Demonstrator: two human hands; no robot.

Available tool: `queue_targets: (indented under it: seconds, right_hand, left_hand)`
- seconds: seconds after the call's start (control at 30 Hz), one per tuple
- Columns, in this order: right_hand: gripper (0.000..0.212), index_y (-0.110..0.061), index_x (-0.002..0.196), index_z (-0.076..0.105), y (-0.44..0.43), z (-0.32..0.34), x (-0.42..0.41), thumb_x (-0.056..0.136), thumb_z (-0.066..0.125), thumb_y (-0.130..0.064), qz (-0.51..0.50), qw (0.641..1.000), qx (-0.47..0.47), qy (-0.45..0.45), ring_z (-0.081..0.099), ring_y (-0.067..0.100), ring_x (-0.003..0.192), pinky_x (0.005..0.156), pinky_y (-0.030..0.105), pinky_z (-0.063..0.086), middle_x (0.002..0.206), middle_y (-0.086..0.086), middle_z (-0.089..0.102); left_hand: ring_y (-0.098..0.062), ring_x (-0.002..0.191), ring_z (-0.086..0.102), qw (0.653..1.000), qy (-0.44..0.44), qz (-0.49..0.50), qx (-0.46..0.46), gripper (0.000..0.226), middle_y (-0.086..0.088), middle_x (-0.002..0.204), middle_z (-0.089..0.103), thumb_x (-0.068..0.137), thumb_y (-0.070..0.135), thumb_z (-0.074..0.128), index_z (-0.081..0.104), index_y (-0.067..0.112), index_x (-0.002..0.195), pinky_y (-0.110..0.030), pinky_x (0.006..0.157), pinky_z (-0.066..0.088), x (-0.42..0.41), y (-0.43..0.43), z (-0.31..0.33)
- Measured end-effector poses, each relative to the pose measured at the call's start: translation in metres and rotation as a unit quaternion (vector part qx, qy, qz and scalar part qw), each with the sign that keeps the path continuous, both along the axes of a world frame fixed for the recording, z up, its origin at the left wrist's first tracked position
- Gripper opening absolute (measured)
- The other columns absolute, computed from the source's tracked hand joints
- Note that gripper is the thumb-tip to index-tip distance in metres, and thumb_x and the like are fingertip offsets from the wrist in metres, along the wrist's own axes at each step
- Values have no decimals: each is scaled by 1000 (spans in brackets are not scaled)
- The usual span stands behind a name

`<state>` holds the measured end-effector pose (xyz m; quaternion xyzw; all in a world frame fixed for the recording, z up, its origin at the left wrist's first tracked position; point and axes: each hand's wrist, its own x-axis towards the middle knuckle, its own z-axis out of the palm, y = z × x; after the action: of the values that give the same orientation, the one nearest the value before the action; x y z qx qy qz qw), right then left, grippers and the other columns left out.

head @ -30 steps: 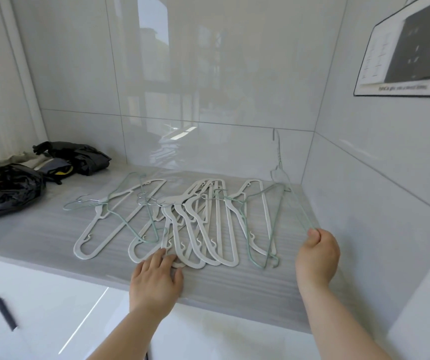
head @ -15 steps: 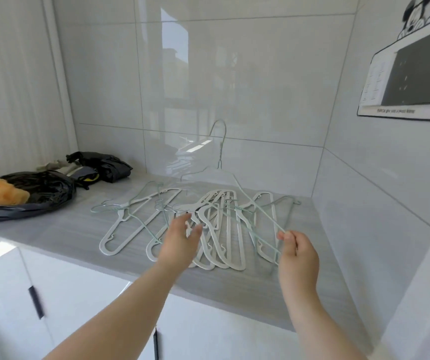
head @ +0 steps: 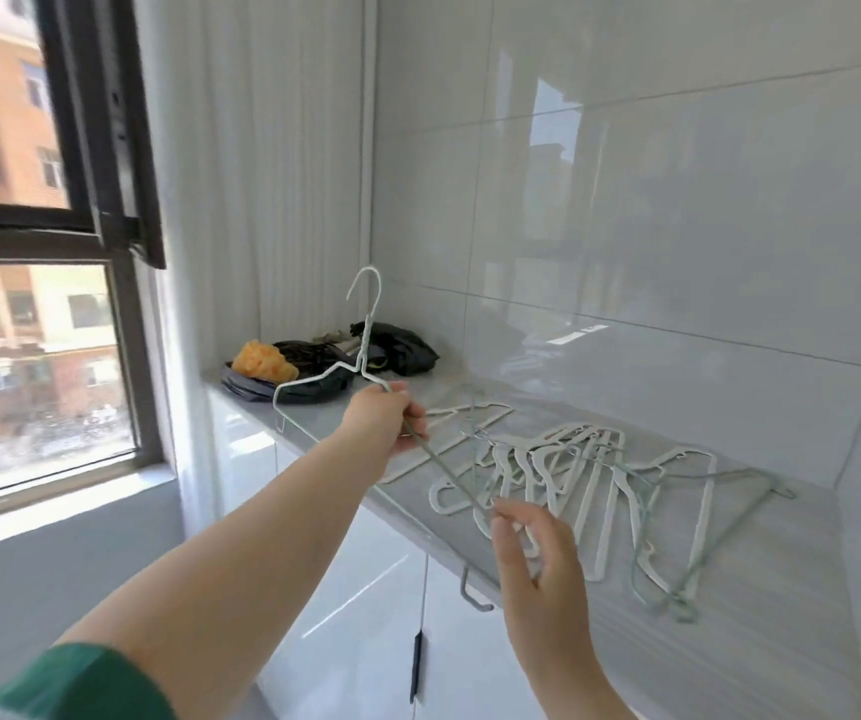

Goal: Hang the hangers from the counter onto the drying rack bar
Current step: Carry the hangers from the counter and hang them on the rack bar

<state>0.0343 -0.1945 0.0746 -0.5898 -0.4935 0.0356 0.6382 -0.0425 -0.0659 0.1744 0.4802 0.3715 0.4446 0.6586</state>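
My left hand [head: 384, 418] grips a pale wire hanger [head: 365, 330] by its sloping arm just below the neck and holds it in the air over the counter's front edge, hook upward. My right hand [head: 532, 548] hovers at the lower end of that arm. Its fingers are loosely spread, and its thumb tip is close to the wire. Several white plastic and green wire hangers [head: 600, 491] lie overlapping on the grey counter [head: 761, 631]. No drying rack bar is in view.
Black bags [head: 402, 348] and an orange cloth [head: 262, 361] sit at the counter's far left end. A dark-framed window [head: 106, 200] stands on the left. White cabinet doors with a dark handle [head: 415, 667] are below the counter. Glossy tiled walls rise behind and to the right.
The view has swung left toward the window. My left hand left the counter pile and took hold of the lifted wire hanger. My right hand loosened its pinch on the hanger's end.
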Motion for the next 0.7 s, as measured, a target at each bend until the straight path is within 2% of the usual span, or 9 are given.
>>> queue_targets:
  seconds: [0.07,0.1,0.17,0.23,0.33,0.43,0.53,0.63,0.7]
  right_hand:
    - [10,-39,87,53,-1,3,-9,90,48,-31,44,999,-8,0,47,-11,99,83,4,33,97,-18,56]
    - [10,-38,88,52,0,3,-14,90,47,-30,61,998,-9,-4,48,-8,99,83,7,33,97,-18,56]
    - [20,-38,86,51,5,3,-28,91,51,-19,95,995,-12,-21,48,-6,96,81,9,32,94,-21,54]
    - [25,-37,85,50,11,3,-48,89,53,-13,126,991,-22,-51,47,-6,94,79,5,31,91,-25,51]
    - [17,-18,97,59,19,9,-85,87,56,-6,172,979,-27,-102,49,8,94,78,1,29,89,-21,51]
    - [26,-2,110,58,23,29,-128,84,57,0,195,970,-6,-149,50,24,103,86,14,28,99,1,55]
    - [44,5,122,49,21,56,-177,79,62,3,226,957,32,-181,46,35,116,97,32,31,121,21,53]
    - [56,1,131,41,11,75,-226,80,64,-1,280,926,44,-251,40,33,126,107,34,24,134,18,46]
    - [53,-5,132,42,2,82,-259,83,62,-8,306,897,54,-314,44,28,124,107,35,24,129,11,52]
  left_hand:
    - [-3,22,39,999,16,34,3,14,-5,61,41,96,4,31,43,11,95,-24,46,41,-29,-6,0]
    - [-3,22,36,998,33,53,10,13,-4,61,41,96,6,33,45,12,97,-20,41,39,-45,-11,0]
    - [-3,22,32,991,88,90,34,15,-2,59,41,95,8,35,49,12,99,-12,32,30,-81,-23,-3]
    - [-3,24,30,979,159,113,66,18,-1,57,42,95,9,37,54,12,98,-10,31,25,-120,-39,-7]
    - [-3,25,32,946,269,143,106,18,1,50,45,94,13,44,61,9,98,-11,31,25,-179,-73,-9]
    - [-2,28,37,901,372,173,143,20,7,44,46,92,17,48,64,7,95,-12,34,31,-236,-115,-5]
    - [0,30,38,867,429,184,173,16,11,39,45,92,18,48,62,22,87,-11,36,34,-285,-164,4]
    - [0,29,37,850,452,201,183,20,12,33,44,93,16,46,59,29,84,-11,37,33,-327,-214,14]
    - [0,29,35,836,459,230,193,22,10,35,44,93,16,46,60,30,84,-11,36,31,-352,-244,22]
